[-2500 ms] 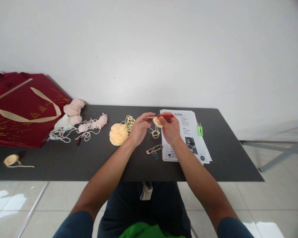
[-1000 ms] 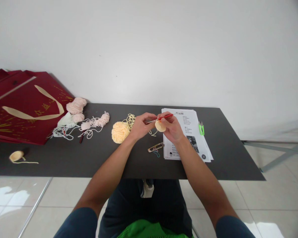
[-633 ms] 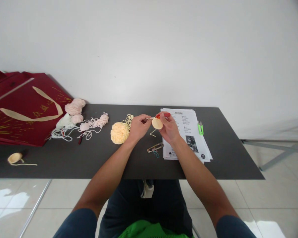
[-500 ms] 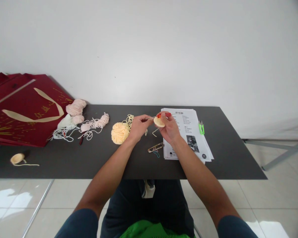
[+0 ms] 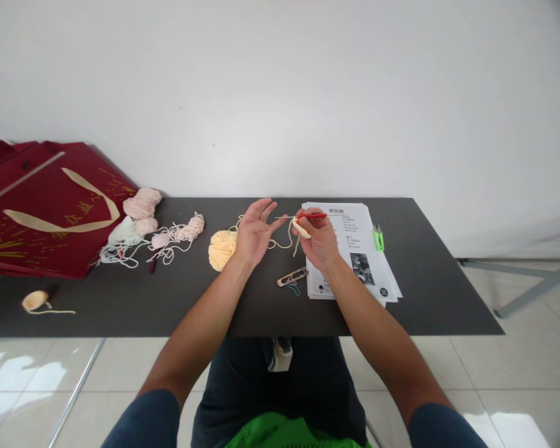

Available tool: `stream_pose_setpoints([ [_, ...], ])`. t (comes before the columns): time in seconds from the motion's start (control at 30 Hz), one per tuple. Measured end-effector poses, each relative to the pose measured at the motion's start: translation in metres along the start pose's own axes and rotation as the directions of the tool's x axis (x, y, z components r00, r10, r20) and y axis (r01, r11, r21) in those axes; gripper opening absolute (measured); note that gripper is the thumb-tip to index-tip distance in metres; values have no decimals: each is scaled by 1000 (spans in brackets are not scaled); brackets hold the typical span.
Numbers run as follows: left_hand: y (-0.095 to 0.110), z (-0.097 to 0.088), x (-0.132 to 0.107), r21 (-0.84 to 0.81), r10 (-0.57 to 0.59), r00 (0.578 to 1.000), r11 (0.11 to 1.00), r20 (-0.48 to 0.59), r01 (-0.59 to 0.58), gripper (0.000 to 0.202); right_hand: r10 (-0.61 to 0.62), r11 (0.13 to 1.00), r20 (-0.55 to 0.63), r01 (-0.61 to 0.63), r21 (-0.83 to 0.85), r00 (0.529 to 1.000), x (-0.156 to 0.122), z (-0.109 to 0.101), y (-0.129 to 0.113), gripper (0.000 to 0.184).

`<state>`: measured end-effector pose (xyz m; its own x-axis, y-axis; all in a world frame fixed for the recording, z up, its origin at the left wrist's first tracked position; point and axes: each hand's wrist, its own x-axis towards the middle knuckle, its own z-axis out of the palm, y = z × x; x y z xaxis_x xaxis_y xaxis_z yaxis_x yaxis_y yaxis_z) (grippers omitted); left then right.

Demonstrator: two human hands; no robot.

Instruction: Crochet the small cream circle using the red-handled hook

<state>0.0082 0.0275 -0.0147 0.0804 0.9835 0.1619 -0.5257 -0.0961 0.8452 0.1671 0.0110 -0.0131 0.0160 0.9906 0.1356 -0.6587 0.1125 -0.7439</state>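
cream crochet piece [image 5: 302, 229] sits partly hidden in the right hand [image 5: 322, 241]

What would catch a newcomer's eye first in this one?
Probably the large dark red bag with gold marks, at the left end of the dark table. Next, mid-table, the right hand with a red-handled hook and a small cream piece, and the left hand beside it, fingers spread. The bright green snips stand out too, at the right edge of the printed sheets.
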Motion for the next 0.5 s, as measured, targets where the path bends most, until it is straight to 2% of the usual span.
stream_pose_setpoints([
  [0.07,-6,2,-3,171,87,989,979,123,-108,68,-15,1000,3,15,-20,1000,-1,0,1,28],
  [0.13,-10,4,-5,299,58,969,945,239,-130,76,-33,999,7,33,-41,999,-1,-1,1,26],
  [0.17,-12,6,-6,345,24,965,931,260,-116,78,-43,998,3,44,-51,999,-1,-1,2,26],
  [0.23,-13,8,-7,372,-40,973,927,227,-49,82,-56,996,-16,55,-67,998,0,-2,2,28],
  [0.3,-10,8,-5,277,-92,984,960,156,46,84,-57,996,-40,54,-76,998,1,-2,1,30],
  [0.37,-4,5,-2,107,-133,987,987,94,123,81,-54,996,-49,50,-76,997,1,-2,0,31],
  [0.5,7,-8,7,-94,-149,989,984,-1,148,69,-59,997,-2,59,-53,998,-1,1,0,27],
])
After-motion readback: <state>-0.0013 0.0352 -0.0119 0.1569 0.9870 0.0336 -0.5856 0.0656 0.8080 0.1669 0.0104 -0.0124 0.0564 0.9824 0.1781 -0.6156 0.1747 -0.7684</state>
